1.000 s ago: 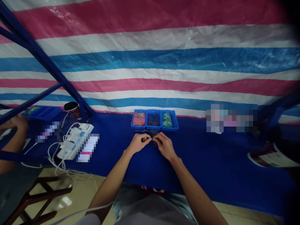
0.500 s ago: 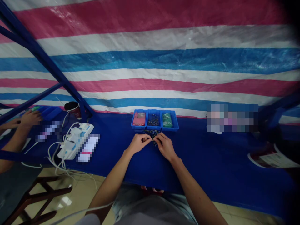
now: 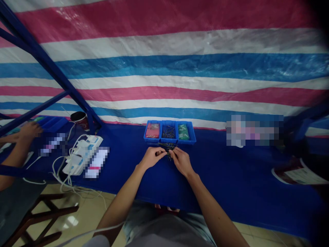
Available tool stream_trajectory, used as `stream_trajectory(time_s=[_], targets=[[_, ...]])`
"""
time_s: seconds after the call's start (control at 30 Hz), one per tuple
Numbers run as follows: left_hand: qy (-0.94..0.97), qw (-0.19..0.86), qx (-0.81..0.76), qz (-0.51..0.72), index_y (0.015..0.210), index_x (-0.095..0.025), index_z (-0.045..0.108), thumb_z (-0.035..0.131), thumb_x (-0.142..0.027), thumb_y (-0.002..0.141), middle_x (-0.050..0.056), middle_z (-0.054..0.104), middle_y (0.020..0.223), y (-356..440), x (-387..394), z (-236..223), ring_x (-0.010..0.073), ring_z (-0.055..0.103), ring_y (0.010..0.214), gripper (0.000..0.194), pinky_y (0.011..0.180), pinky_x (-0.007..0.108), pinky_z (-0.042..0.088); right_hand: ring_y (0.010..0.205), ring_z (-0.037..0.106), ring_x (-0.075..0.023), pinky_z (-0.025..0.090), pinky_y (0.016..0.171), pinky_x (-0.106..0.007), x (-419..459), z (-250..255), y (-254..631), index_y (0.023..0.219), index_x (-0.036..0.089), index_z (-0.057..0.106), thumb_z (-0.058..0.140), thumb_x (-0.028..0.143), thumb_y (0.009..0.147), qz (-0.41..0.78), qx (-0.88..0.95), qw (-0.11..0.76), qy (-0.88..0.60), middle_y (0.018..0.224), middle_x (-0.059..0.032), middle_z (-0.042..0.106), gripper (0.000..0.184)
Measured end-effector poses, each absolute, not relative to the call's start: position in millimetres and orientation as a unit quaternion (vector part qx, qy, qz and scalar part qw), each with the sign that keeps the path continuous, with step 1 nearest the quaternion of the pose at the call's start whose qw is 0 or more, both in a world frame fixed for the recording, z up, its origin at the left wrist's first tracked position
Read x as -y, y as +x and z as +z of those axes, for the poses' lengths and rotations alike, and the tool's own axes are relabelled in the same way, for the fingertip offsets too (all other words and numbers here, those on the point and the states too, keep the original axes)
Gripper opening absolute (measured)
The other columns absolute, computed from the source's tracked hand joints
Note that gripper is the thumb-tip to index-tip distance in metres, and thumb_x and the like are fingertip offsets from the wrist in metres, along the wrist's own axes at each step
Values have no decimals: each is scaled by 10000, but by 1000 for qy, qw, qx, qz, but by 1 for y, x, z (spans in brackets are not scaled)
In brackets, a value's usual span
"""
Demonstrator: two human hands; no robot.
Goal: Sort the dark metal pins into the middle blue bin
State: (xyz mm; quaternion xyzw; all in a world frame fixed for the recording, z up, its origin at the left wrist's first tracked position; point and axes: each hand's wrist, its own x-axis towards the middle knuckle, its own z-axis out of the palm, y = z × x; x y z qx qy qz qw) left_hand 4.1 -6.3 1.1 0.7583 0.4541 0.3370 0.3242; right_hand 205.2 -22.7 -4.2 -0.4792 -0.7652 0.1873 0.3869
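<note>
My left hand (image 3: 151, 157) and my right hand (image 3: 181, 160) meet over a small heap of thin dark pins (image 3: 167, 147) on the blue tablecloth (image 3: 221, 178). Both hands are pinched, fingertips nearly touching, on something tiny that I cannot make out. Just beyond the heap stand three joined blue bins (image 3: 169, 132): the left holds pink packets (image 3: 152, 130), the middle holds more dark pins (image 3: 168, 131), the right holds green packets (image 3: 183, 130).
White power strips with tangled cables (image 3: 81, 152) lie at the left, a dark cup (image 3: 79, 119) behind them. Another person's hand (image 3: 29, 130) reaches toward a blue tray (image 3: 52, 123) at far left. Blue frame bars (image 3: 48, 68) cross the left side. Papers (image 3: 300, 173) lie at the right. A striped tarp hangs behind.
My hands stay pinched at the pin heap, the right one shifting slightly left. The other person's hand at far left moved toward the blue tray, then drew back a little.
</note>
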Motion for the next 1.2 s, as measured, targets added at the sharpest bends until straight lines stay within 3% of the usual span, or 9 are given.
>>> stream_trajectory(time_s=[0.1,0.23,0.3,0.53,1.2], targets=[[755,323,-456,343,917,-141,741,602,-425,929,-25,585,584,4,6,0,90,454,537,316,572,208,368,613,517,-144,400,605,-277,24,-1,205,761,217,594,435,417,1032,200,760,398,-473,715,-14,555,373],[752,326,-456,346,927,-139,737,595,-409,934,-31,567,570,3,6,-1,91,455,535,305,573,206,366,637,549,-157,456,651,-291,27,2,205,1079,225,650,524,380,992,219,759,408,-458,807,-24,619,218],[753,326,-457,345,930,-139,735,595,-407,935,-31,570,572,3,6,0,92,459,539,302,577,206,369,684,586,-167,474,678,-296,27,1,205,1122,232,650,522,341,991,224,761,411,-449,862,-36,640,213],[751,327,-458,347,926,-146,734,589,-413,938,-28,583,581,4,6,-1,91,465,531,304,574,205,375,835,648,-200,500,769,-321,23,-7,204,1002,243,688,486,295,1009,230,754,433,-438,918,-56,665,209],[754,327,-450,350,915,-145,734,615,-405,929,-28,602,584,4,6,-1,86,477,519,286,573,205,376,675,566,-165,386,700,-298,22,-6,206,794,215,617,407,384,1046,164,780,376,-472,732,-21,594,369]])
